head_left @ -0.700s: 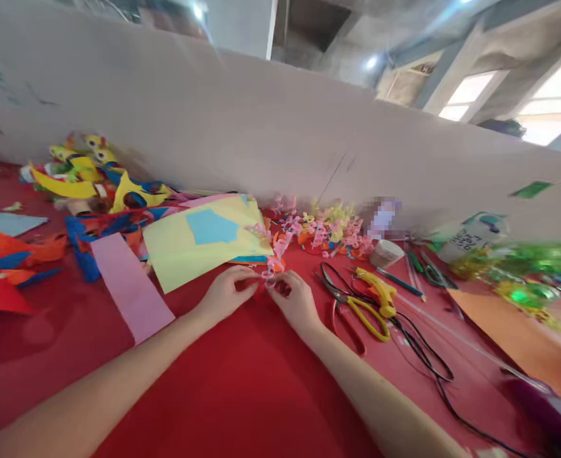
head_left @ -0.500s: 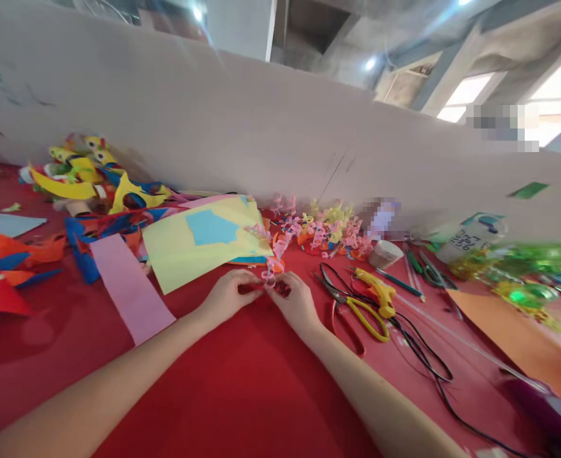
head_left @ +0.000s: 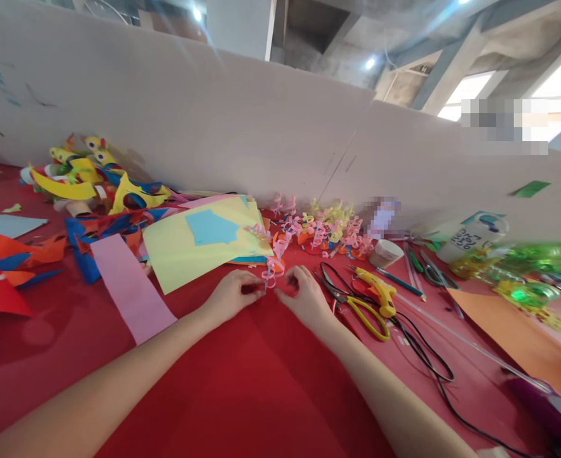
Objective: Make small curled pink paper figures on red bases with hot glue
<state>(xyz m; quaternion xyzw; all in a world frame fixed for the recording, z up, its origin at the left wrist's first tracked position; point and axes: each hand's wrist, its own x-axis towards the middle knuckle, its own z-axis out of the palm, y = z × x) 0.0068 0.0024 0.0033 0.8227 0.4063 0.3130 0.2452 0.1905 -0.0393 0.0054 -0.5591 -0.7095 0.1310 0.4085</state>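
Note:
My left hand (head_left: 230, 294) rests on the red tablecloth (head_left: 242, 381) with its fingertips pinched on the lower end of a pink curled paper strip (head_left: 271, 270). My right hand (head_left: 304, 294) lies just right of the strip, fingers curled in, and what it holds I cannot make out. The strip rises from between my hands toward a heap of pink and yellow paper curls (head_left: 325, 229). A yellow sheet with a blue cut-out (head_left: 204, 238) lies just beyond my left hand.
Yellow-handled scissors (head_left: 357, 308) and a yellow glue gun (head_left: 378, 289) with a black cord lie right of my right hand. A pink paper strip (head_left: 130, 286), coloured paper scraps and paper figures (head_left: 84, 172) sit left. An orange sheet (head_left: 519, 334) and green foil lie right; a white board wall runs behind.
My right hand has shifted slightly right and away from my left hand, opening a small gap. The left hand keeps its pinch on the curled strip.

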